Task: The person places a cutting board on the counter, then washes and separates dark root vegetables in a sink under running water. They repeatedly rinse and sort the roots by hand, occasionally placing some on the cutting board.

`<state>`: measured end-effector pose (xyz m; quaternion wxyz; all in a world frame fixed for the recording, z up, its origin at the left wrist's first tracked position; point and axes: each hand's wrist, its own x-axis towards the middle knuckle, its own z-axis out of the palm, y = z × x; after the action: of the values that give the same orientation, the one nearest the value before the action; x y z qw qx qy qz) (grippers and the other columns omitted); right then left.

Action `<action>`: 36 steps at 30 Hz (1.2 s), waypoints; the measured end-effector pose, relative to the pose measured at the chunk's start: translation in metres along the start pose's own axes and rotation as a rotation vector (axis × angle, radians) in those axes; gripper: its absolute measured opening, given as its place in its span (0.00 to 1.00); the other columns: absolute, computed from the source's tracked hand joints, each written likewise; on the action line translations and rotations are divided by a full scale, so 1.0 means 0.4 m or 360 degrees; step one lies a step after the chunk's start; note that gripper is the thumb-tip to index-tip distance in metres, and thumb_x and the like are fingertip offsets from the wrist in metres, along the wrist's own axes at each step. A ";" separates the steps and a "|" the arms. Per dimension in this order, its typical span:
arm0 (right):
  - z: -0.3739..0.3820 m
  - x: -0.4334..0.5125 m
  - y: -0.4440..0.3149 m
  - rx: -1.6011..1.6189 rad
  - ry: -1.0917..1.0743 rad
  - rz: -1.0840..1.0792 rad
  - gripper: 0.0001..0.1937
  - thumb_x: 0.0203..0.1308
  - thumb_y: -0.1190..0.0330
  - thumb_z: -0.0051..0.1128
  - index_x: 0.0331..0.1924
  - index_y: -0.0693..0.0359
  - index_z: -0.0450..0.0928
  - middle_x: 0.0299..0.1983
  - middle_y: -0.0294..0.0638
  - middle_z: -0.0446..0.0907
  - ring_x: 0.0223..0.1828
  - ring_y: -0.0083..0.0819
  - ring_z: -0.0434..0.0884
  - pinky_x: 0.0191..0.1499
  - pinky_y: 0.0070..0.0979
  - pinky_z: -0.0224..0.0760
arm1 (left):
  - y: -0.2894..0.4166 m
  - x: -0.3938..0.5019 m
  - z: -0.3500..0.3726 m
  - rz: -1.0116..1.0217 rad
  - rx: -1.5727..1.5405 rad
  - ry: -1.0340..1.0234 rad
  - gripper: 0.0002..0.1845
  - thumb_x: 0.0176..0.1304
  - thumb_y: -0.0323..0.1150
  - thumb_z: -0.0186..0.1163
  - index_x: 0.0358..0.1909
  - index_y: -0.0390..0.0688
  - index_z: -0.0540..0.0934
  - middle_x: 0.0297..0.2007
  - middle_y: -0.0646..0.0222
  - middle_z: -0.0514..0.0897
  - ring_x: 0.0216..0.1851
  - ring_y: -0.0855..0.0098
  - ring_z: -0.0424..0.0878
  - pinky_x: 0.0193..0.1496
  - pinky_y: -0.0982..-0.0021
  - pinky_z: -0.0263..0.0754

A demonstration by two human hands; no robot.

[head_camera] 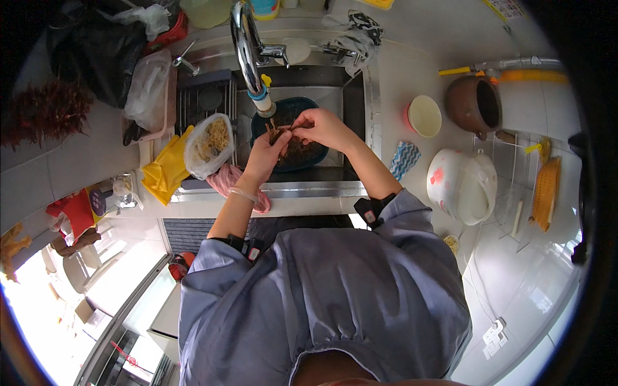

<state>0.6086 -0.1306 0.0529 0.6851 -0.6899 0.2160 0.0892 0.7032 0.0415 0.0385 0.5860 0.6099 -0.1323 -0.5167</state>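
Over a dark blue-green basin (309, 163) in the sink, my left hand (267, 154) holds a bunch of thin brown stalks or roots (276, 131) between thumb and fingers. My right hand (319, 126) meets it, its fingertips pinching part of the same brown stuff. More brown plant matter lies in the basin, partly hidden by the hands. Just left of the basin sits a bowl lined with a clear plastic bag (192, 159), holding pale yellowish strands (215, 137). The chrome faucet (247, 53) hangs above the basin; no running water can be made out.
Yellow rubber gloves (166, 166) and a pink cloth (231, 177) lie at the sink's left front. A dark drying rack (186, 103) spans the left side. On the right counter stand a pale bowl (425, 116), a blue-white cloth (404, 160), a brown clay pot (463, 103) and a white appliance (446, 186).
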 end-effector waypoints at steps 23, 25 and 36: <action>-0.144 -0.072 0.092 0.0494 0.0065 0.0007 0.14 0.59 0.68 0.64 0.46 0.66 0.83 0.37 0.40 0.85 0.30 0.22 0.83 0.36 0.18 0.77 | 0.082 -0.062 -0.043 0.0059 -0.0144 0.0066 0.12 0.69 0.33 0.57 0.45 0.32 0.78 0.28 0.74 0.78 0.24 0.86 0.62 0.28 0.83 0.57; -0.151 -0.079 0.097 0.0464 0.0145 0.0029 0.14 0.60 0.67 0.64 0.47 0.66 0.83 0.37 0.41 0.85 0.31 0.22 0.82 0.37 0.18 0.77 | 0.079 -0.066 -0.052 0.0042 -0.0156 0.0080 0.13 0.69 0.33 0.57 0.45 0.32 0.78 0.28 0.74 0.78 0.24 0.86 0.62 0.28 0.83 0.57; -0.170 -0.099 0.089 0.0330 0.0342 -0.0135 0.12 0.61 0.67 0.62 0.45 0.65 0.84 0.36 0.40 0.86 0.31 0.21 0.83 0.36 0.18 0.76 | 0.070 -0.094 -0.098 -0.0061 0.0102 0.0037 0.13 0.68 0.33 0.58 0.44 0.32 0.79 0.28 0.76 0.77 0.23 0.86 0.61 0.28 0.83 0.58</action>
<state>0.5466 -0.1895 0.0402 0.7288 -0.6295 0.2667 -0.0368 0.7302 0.0853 0.0717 0.5578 0.6367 -0.1303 -0.5162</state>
